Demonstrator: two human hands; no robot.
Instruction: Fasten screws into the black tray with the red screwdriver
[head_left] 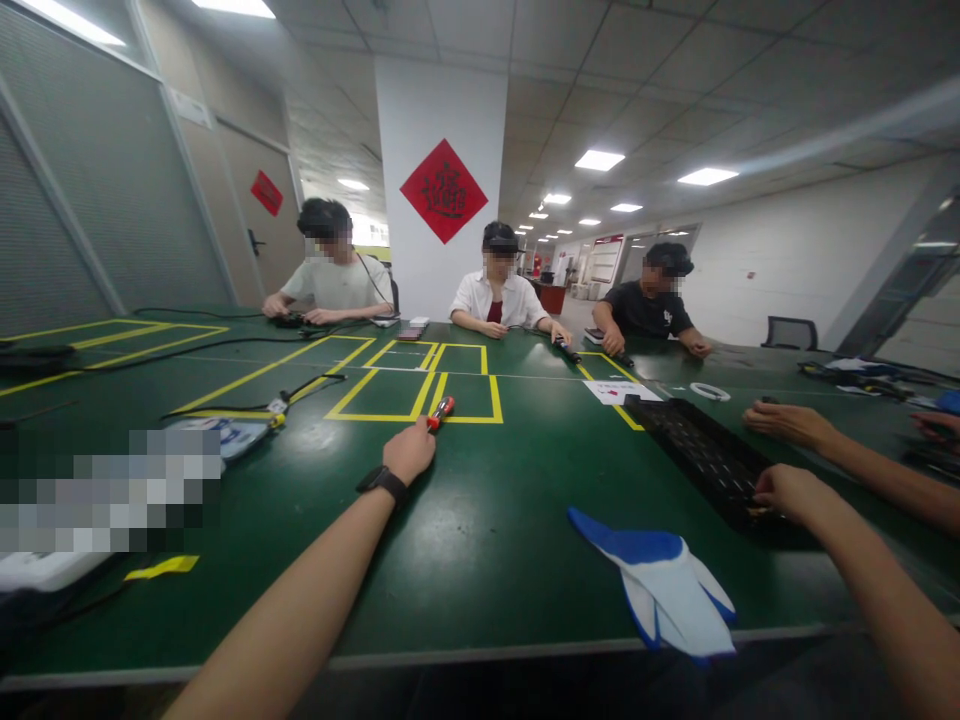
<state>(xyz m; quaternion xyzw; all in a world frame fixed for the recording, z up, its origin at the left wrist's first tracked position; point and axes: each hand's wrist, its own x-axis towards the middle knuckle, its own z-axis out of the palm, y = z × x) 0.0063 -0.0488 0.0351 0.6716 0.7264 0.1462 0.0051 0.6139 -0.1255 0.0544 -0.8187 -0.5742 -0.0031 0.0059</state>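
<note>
Left hand (409, 452) closed round screwdriver (445, 406) — relaxed grip suits; right hand (796, 492) at black tray (701, 452), finger closure unclear — light touch best.

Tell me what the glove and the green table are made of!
The glove looks like soft, folded white cloth with smoother blue parts, maybe rubber. The table shines with blurry reflections, so its top seems smooth, perhaps plastic or painted board.

Your head camera looks forward and slightly down from your side of the green table (495, 540), with your left hand (409, 450) and right hand (795, 492) close below. You see across the tabletop to the white pillar (442, 100) and ceiling (600, 70).
</note>
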